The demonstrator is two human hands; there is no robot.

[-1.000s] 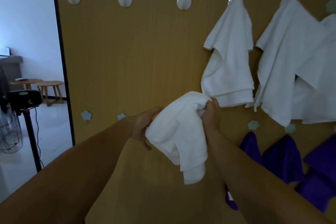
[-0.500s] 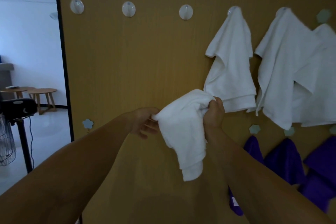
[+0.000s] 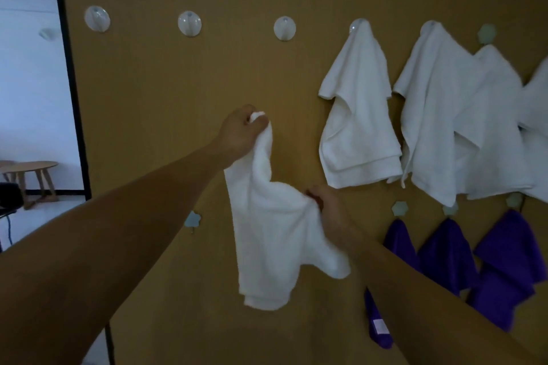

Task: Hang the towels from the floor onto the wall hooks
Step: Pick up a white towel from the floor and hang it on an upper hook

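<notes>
Indoor room with a towel-hanging wall, homelike or perhaps staged.
A tan wood-look wall panel [image 3: 178, 98] carries a row of round hooks [image 3: 189, 23], white towels [image 3: 358, 127] and purple cloths [image 3: 447, 252]; through the opening at left, a pale floor [image 3: 53, 210] and small wooden tables [image 3: 32, 167].

Three bare hooks [image 3: 284, 28] above, unobstructed
</notes>
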